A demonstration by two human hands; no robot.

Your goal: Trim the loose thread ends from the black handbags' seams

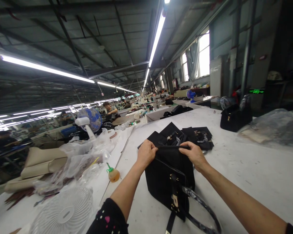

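Note:
A black handbag (168, 182) with gold hardware and a wrapped handle stands upright on the white table (246, 175) in front of me. My left hand (146, 152) is closed on the left end of the bag's top rim. My right hand (194, 154) is closed on the right end of the same rim. Just beyond the bag lies a pile of flat black bags (185, 135) with gold clasps, some in clear wrap.
A small orange glue bottle with a green cap (113, 174) stands left of the bag. Plastic bags (85, 156), beige material (39, 162) and two fans (90, 120) (63, 211) crowd the left. Another black bag (234, 118) and a plastic sheet (273, 128) sit far right. People work in the background.

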